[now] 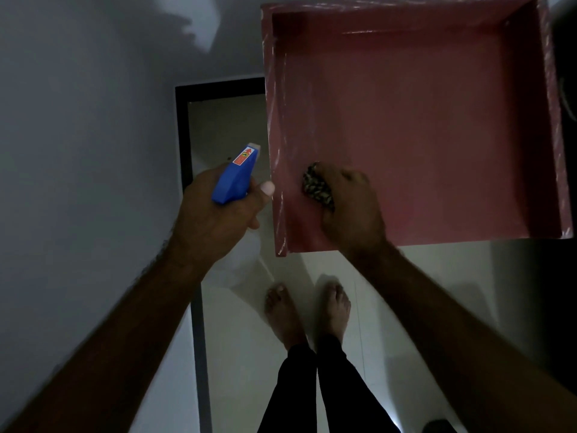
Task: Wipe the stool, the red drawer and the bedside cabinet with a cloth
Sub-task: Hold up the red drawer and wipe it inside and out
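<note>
The red drawer point(437, 126) stands pulled out at the upper right, its inside bare and open to view. My right hand point(352, 204) is inside it near the front left corner, gripping a dark speckled cloth point(317, 185) pressed against the drawer's bottom. To the left of the drawer my left hand point(218, 220) holds a spray bottle by its blue head point(235, 178), the white nozzle pointing up and away. The bottle's clear body point(243, 267) hangs below the hand.
A grey wall point(78, 120) fills the left side, with a black skirting strip point(199, 323) along the pale tiled floor point(237, 354). My bare feet point(307, 310) stand just under the drawer's front edge. A dark piece of furniture point(565, 73) borders the drawer's right.
</note>
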`<state>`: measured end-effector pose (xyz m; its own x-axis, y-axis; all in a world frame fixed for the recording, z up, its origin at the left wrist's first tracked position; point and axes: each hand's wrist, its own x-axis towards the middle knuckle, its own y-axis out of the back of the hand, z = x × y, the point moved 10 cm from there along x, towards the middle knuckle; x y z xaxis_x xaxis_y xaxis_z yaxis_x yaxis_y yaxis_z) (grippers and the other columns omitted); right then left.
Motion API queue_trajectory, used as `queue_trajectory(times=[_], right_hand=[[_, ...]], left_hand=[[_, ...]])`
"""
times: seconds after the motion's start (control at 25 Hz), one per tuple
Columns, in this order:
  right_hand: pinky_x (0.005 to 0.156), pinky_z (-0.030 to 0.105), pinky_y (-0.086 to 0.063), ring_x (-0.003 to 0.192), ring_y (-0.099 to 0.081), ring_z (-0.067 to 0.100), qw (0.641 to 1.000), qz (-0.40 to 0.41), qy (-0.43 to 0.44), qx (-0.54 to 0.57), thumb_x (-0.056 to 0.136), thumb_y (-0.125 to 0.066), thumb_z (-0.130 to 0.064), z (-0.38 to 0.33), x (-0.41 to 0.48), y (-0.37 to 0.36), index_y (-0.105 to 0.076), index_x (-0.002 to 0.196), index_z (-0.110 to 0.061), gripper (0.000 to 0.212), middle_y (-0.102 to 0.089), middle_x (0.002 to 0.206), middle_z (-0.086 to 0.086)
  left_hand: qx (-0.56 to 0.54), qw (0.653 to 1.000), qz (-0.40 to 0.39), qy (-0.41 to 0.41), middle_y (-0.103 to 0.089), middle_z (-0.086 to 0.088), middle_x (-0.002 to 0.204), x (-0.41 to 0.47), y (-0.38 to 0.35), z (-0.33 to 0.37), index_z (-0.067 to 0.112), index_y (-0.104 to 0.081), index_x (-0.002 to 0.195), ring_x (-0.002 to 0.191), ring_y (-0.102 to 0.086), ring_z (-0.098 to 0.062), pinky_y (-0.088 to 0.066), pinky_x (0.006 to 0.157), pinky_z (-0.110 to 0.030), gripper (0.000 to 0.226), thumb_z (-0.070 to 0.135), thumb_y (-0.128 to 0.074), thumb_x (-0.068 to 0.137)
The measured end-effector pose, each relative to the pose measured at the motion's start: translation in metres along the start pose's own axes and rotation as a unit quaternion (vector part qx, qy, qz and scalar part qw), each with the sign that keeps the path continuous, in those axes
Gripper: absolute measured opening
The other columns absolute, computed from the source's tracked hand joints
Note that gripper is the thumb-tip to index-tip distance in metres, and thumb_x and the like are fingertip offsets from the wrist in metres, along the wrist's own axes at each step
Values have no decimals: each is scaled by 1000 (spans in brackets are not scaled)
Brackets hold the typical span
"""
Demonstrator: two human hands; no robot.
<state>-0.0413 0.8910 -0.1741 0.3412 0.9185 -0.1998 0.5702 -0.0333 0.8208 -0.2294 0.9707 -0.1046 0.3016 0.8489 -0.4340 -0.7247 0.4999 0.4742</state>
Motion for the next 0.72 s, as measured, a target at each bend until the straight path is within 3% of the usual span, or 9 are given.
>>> queue_trajectory(times=[0.16,0.36,0.6,0.72], right_hand=[[103,49,-52,124,-58,35,989,-67,129,-22,79,-82,-9,-33,-12,-16,-55,147,-16,74,-64,137,15],[100,45,-52,123,-55,35,999,40,-20,11,81,-65,0,23,19,18,-57,144,-18,66,-63,133,16],[98,48,-54,118,-60,38,992,-40,124,-2,81,-66,-8,-38,2,-12,-59,143,-12,63,-67,130,17],[97,51,-54,117,-59,39,996,-23,87,-12,81,-59,-12,-12,21,-1,-58,143,-14,62,-66,130,19]], left_hand=[[1,1000,-2,7,-68,-18,80,5,-2,0,7,-60,91,68,-67,-7,-43,57,0,26,32,-65,94],[11,1000,3,3,-67,-16,79,10,1,3,6,-60,90,62,-63,4,-43,59,1,26,31,-64,95],[1,1000,2,16,-66,-11,77,16,-1,8,16,-57,83,62,-63,6,-42,59,2,18,29,-65,95],[3,1000,0,16,-65,-6,74,19,-1,10,20,-56,80,62,-63,8,-41,58,3,20,30,-64,95]])
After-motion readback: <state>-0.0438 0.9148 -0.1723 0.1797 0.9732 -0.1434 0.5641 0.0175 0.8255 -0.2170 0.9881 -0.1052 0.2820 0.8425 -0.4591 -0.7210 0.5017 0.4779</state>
